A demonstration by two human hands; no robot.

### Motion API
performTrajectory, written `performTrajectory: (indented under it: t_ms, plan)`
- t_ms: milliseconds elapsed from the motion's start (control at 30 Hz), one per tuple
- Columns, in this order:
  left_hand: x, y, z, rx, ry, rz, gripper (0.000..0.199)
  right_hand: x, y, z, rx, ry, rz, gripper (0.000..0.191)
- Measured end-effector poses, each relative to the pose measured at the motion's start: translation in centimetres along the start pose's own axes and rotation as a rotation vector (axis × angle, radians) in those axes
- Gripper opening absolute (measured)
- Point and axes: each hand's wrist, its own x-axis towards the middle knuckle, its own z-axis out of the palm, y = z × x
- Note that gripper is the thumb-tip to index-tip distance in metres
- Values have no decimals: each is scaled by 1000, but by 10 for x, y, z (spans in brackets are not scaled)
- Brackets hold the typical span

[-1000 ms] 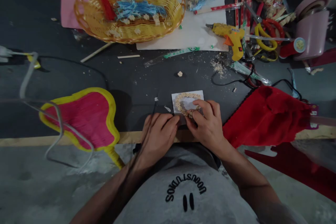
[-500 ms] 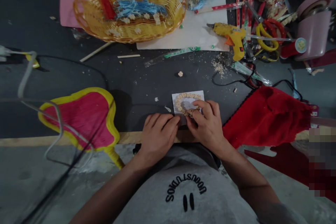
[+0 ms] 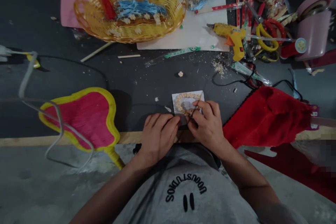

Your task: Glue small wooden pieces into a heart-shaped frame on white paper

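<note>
A small white card (image 3: pixel 174 97) lies flat near the front edge of the table. On it sits a ring of small pale pieces (image 3: pixel 179 102), like wood bits, with a bare middle. My right hand (image 3: pixel 208 124) bends over the card's right side, its thumb and fingers closed at the lower right of the ring. The fingertips partly cover that spot. My left hand (image 3: pixel 159 131) rests palm down at the table edge, fingers stretched out, with their tips by the card's lower left corner. Nothing shows in the left hand. One loose pale piece (image 3: pixel 180 74) lies beyond the card.
A yellow wicker basket (image 3: pixel 91 29) holds blue tassels. Right of it lie a yellow glue gun (image 3: pixel 231 35), scissors (image 3: pixel 267 43) and a red thread spool (image 3: pixel 288 51). Red cloth (image 3: pixel 270 119) lies on the right, a pink-and-yellow fan shape (image 3: pixel 81 119) on the left with a cable across it.
My right thumb and fingers shift very slightly at the ring's lower edge. The left hand and the card stay put.
</note>
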Motion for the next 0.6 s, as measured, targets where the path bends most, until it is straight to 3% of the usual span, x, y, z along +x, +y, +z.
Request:
performTrajectory:
  t_ms: [600]
  plan:
    - [1,1,-2,19,6,-10,15,1,0,-1,-11,-3,-5,5]
